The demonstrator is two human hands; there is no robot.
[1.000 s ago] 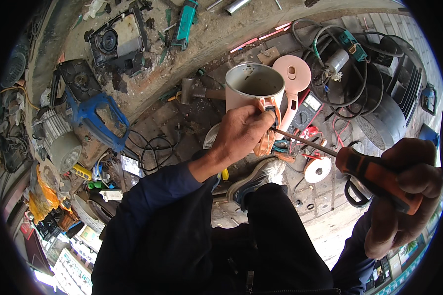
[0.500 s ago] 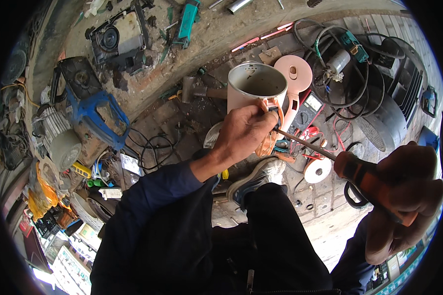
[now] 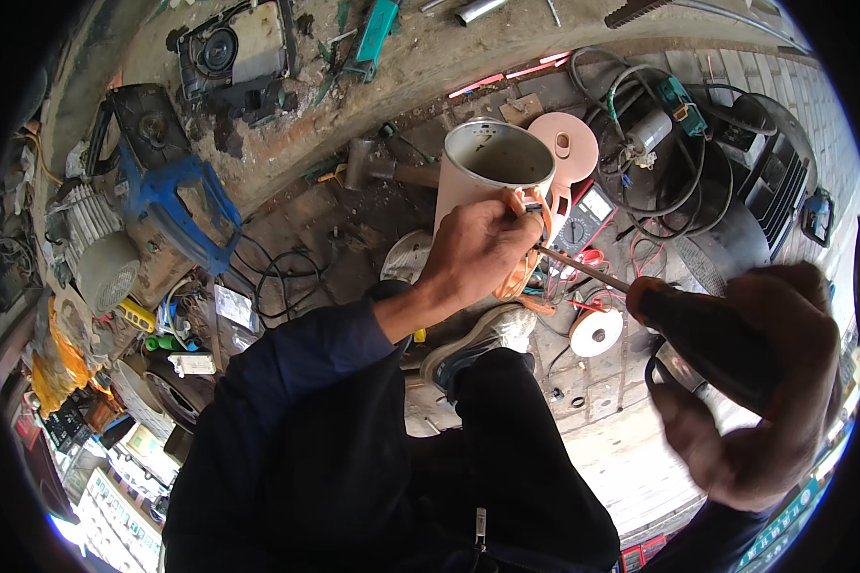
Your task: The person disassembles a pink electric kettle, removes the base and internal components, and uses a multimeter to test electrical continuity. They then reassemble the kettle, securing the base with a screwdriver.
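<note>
- Presently, the left hand [image 3: 487, 244] is closed on a pink handle [image 3: 518, 275], fingers curled under, thumb and forefinger pinching its upper end.
- A pink cup [image 3: 452, 181] is just beyond those knuckles, its mouth tilted slightly toward the viewer; the handle is at its near right side.
- The right hand [image 3: 795, 411] is wrapped around the grip of a screwdriver [image 3: 693, 329], well apart from the left hand; its outline is blurred, so exact finger placement cannot be told.
- The screwdriver's shaft slants up and leftward, its tip meeting the handle just beside the left thumb. Whether it sits in a screw cannot be told.
- Cup: cylindrical, smooth pink outside; rim bright and metallic; inner wall dull grey with small dark specks near the lip.
- Handle: curved, glossy, plastic-looking, with a dark part showing near the thumb.
- Screwdriver: slim straight metal shaft; thick rounded grip in orange and black.
- Behind the cup, a pink round-headed piece [image 3: 566, 148], flat and smooth, with an oval boss near its middle.
- Right of the handle, a multimeter [image 3: 577, 227] with a dark face and red edge; nearer, a flat white disc [image 3: 597, 334] with a central hole.
- Left of the cup, a hammer [image 3: 361, 164] with a blocky head, on rough, dirt-stained paving [image 3: 320, 205].
</note>
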